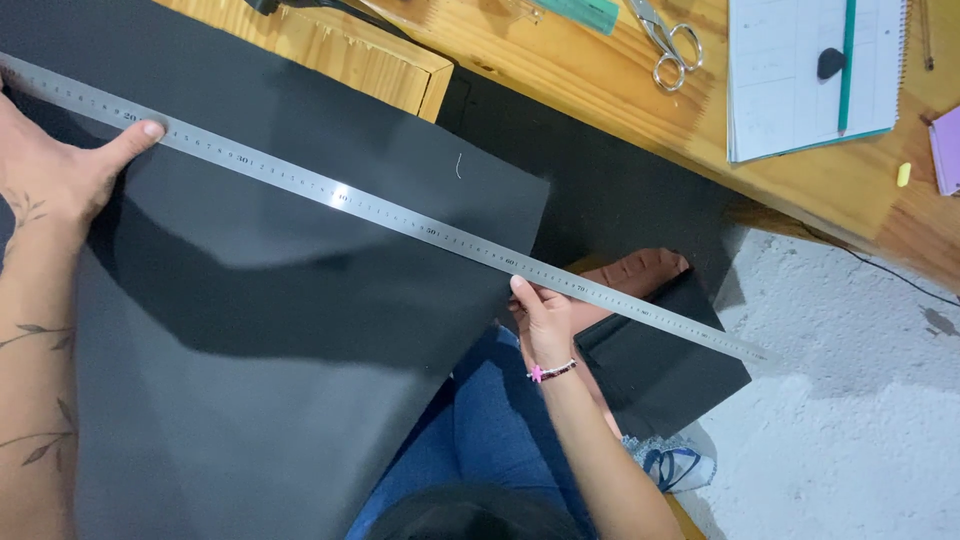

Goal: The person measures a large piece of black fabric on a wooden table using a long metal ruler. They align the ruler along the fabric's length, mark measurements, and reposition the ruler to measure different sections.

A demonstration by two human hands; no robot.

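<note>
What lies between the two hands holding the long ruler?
In the head view, between left hand and right hand runs the steel ruler over the black sheet.

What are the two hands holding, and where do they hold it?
Both hold the long metal ruler against the black sheet. The left hand presses its thumb near one end; the right hand pinches the lower edge past the middle.
</note>
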